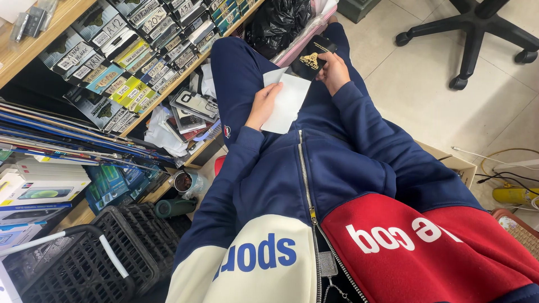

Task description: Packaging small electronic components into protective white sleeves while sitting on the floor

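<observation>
view from the head camera, looking down over the lap of a seated person. the left hand (pixel 263 104) is closed on the left edge of a white sheet (pixel 287 101), thumb on top and fingers curled under, so that the sheet is pinched and hangs over the thigh. the right hand (pixel 334 70) grips a black packet (pixel 312 58) with a gold mark, fingers wrapped around its right edge; the packet's lower corner overlaps the upper edge of the white sheet. both things are held above the lap, against the navy trousers (pixel 236 73), between the two hands. the sleeves and body belong to a zipped jacket (pixel 337 185) in navy, cream and red. to the left of the hands, a wooden shelf (pixel 33 39) carries rows of small boxed packets (pixel 135 50) standing on edge; below them lie loose phone cases (pixel 193 106) and crumpled white wrappers. further left, flat boxes (pixel 39 191) are stacked, and a black plastic basket (pixel 106 247) sits at the lower left. a black bag (pixel 278 22) lies beyond the knees. on the tiled floor (pixel 426 95) at the upper right stands the base of an office chair (pixel 477 33).
</observation>
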